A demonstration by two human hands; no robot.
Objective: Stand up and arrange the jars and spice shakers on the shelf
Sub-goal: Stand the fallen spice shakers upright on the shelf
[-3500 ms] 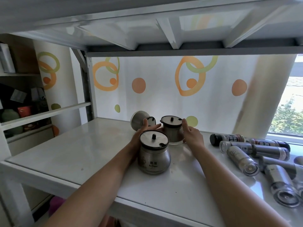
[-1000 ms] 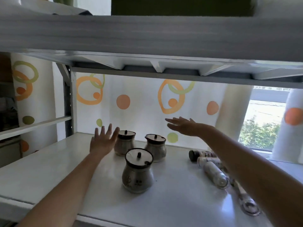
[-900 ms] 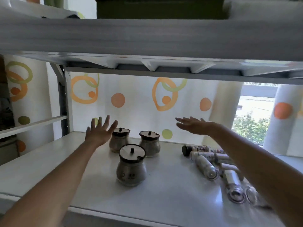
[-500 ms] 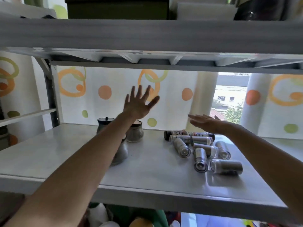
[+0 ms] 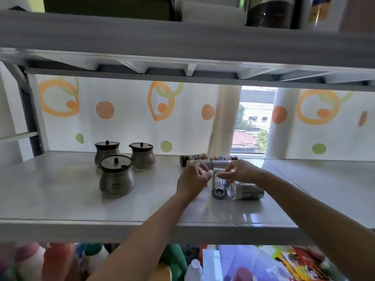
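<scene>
Three steel jars with dark lids stand upright on the white shelf (image 5: 60, 191): one in front (image 5: 116, 178), two behind it (image 5: 106, 152) (image 5: 142, 156). Right of them, several spice shakers lie on their sides in a pile, among them a dark-capped one (image 5: 192, 158) at the back and two silver ones (image 5: 219, 188) (image 5: 248, 192) in front. My left hand (image 5: 191, 180) is at the pile's left side with curled fingers; what it grips is hidden. My right hand (image 5: 241, 171) reaches in from the right and pinches the far end of a silver shaker.
An upper shelf board (image 5: 182, 37) hangs low overhead with boxes and a dark container on it. A patterned curtain and a window (image 5: 250, 126) close off the back. Coloured bottles (image 5: 95, 258) and packets sit below the shelf's front edge.
Both hands have dropped from the air in front of the curtain onto the shaker pile. The view has swung right. All three jars stand upright, one of which lay on its side earlier.
</scene>
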